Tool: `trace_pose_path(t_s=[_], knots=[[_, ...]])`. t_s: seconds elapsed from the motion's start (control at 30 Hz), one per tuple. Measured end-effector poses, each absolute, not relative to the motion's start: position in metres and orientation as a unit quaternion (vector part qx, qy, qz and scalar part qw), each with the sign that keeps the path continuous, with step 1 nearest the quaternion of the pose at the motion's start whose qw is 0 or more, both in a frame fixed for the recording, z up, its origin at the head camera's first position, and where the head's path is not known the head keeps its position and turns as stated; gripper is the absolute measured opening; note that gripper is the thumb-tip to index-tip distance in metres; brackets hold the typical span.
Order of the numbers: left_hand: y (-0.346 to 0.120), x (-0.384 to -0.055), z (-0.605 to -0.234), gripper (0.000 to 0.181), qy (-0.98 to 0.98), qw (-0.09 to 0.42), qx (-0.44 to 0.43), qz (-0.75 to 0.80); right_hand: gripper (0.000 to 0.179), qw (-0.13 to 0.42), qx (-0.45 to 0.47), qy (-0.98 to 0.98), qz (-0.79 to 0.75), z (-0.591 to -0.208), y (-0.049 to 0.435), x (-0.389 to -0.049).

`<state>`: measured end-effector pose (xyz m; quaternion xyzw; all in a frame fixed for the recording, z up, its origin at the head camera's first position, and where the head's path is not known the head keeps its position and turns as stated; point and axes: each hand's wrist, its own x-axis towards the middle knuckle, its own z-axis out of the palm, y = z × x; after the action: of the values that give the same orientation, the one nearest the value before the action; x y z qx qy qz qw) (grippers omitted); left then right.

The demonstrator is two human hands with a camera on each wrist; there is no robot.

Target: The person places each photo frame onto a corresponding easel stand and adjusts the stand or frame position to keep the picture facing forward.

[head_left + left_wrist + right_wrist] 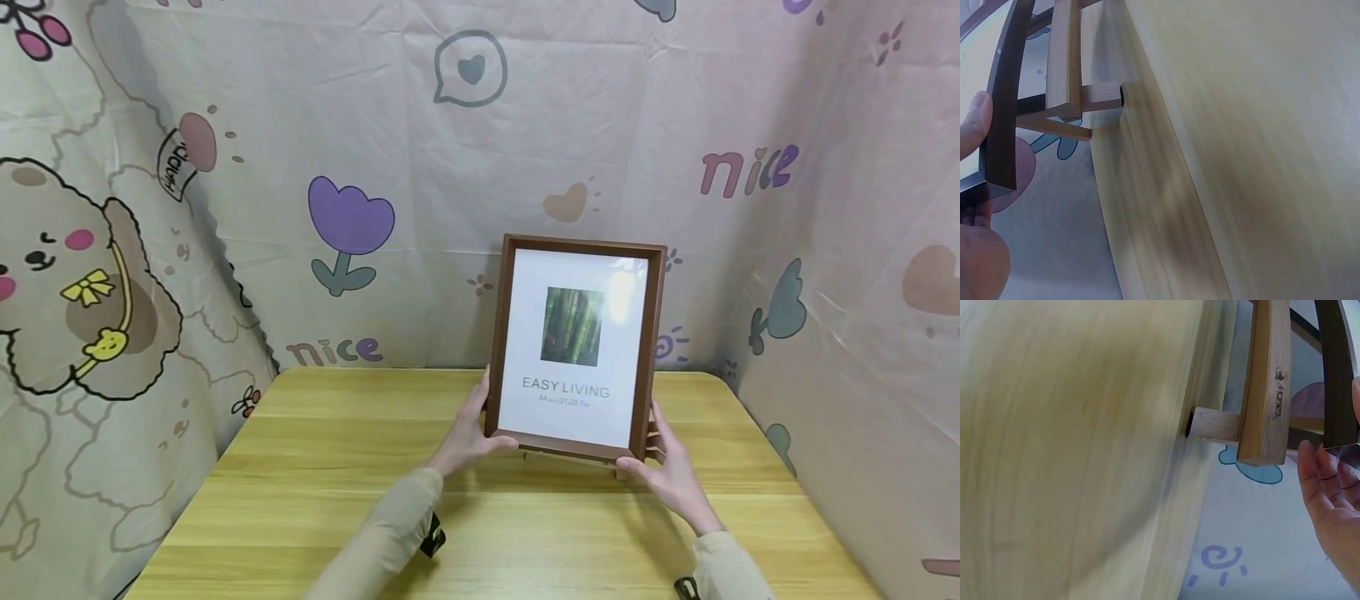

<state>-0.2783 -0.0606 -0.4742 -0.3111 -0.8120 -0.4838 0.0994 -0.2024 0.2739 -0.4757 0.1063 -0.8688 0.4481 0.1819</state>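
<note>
A patterned cloth hangs behind the table, where a wooden stand is mostly hidden from my head camera by a picture frame held aloft. I watch the left hand and right hand grip its lower corners. Brown-edged and slightly tilted, it shows glare at upper right, green stalks and the words "EASY LIVING."

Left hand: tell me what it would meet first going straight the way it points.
The picture frame, which the left hand holds; beyond it, probably the patterned backdrop, though depth is unclear.
</note>
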Motion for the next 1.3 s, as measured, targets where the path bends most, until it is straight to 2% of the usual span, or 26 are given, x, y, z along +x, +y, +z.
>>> trace_pose_path(t_s=[0.37,1.07,1.3], knots=[[-0.05,-0.283,-0.477,0.127,-0.813,0.101,-0.31,-0.483,0.11,0.174,0.09,-0.878,0.437,-0.476,0.282,-0.204],[-0.03,-0.288,-0.486,0.126,-0.822,0.085,-0.283,-0.487,0.082,0.148,0.05,-0.892,0.425,-0.481,0.285,-0.205],[-0.025,-0.288,-0.488,0.125,-0.83,0.074,-0.266,-0.484,0.08,0.128,0.032,-0.893,0.429,-0.483,0.287,-0.207]])
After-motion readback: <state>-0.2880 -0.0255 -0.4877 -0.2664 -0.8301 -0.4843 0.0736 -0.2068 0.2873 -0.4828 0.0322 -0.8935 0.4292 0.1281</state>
